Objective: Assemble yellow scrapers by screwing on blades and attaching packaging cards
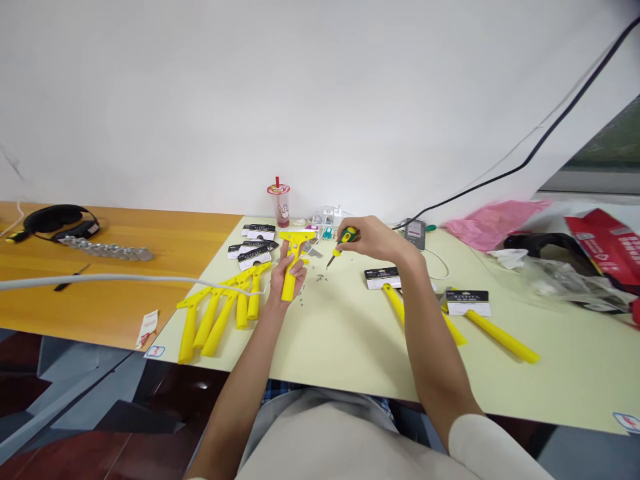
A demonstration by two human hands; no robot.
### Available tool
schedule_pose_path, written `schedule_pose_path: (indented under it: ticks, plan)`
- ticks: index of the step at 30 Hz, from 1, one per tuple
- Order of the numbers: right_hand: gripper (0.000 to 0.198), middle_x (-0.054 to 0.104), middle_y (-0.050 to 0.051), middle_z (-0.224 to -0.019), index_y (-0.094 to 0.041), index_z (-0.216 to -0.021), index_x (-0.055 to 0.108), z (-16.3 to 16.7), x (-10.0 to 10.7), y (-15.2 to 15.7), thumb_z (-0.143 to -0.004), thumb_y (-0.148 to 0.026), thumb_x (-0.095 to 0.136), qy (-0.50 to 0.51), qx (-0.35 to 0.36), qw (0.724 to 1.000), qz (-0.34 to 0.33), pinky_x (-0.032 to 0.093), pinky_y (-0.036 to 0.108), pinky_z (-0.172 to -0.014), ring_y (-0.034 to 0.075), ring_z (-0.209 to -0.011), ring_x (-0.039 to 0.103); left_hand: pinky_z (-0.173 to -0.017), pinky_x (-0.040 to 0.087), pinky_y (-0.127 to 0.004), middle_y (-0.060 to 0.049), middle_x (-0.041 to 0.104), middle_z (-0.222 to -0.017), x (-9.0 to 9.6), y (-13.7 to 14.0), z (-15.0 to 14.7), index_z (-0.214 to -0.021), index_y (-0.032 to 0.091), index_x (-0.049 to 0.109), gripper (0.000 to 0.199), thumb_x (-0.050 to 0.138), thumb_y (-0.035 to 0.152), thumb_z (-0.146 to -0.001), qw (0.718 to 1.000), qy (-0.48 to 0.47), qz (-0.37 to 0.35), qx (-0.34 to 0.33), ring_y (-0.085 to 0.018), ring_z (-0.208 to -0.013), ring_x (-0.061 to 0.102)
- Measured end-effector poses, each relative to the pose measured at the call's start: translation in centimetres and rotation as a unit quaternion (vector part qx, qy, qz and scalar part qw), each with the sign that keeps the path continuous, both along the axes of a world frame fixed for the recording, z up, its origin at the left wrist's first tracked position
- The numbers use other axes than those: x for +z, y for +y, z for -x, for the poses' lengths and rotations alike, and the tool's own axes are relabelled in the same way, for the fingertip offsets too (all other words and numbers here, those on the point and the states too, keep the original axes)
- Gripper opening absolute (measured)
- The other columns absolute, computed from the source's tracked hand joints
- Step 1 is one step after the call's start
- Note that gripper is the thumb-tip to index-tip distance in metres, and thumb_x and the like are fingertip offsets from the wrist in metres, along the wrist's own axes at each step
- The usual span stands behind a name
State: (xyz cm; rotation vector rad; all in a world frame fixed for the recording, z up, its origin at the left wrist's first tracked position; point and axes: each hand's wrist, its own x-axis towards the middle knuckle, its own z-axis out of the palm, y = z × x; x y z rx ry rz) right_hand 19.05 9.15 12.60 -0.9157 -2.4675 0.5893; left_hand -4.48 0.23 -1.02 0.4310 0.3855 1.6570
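Yellow scraper [293, 263] upright in left hand [289, 277] grip, head exposed | right hand [367, 239] grip pinches screwdriver [341, 244], tip angled toward it above tabletop [345, 333]

The scraper [293, 265] is bright yellow. The screwdriver [343, 241] has a green and yellow handle. The table [350, 333] is pale cream.

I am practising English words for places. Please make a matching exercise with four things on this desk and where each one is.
Things:
1. screwdriver
2. yellow scraper
3. drink cup
4. pink bag

Places:
a. far edge of the table, by the wall
b. in the left hand
c. right of the black cable's lower end
d. in the right hand

Pairs: 1-d, 2-b, 3-a, 4-c
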Motion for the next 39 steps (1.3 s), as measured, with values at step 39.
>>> schedule_pose_path:
  ticks: [39]
  plan:
    - [0.023,0.08,0.004,-0.095,-0.026,-0.106,0.074,-1.4,1.4,-0.8,-0.096,-0.047,0.078,0.128,-0.016,0.99,-0.058,0.057,0.039,-0.083,0.023,-0.085,0.071,-0.052,0.043,-0.013,-0.01,0.059,-0.16,-0.4,0.0,-2.7,-0.141,0.037,0.068,0.058,0.067,0.004,-0.093,0.997,-0.012,0.036,-0.069,0.002,-0.053,0.04]
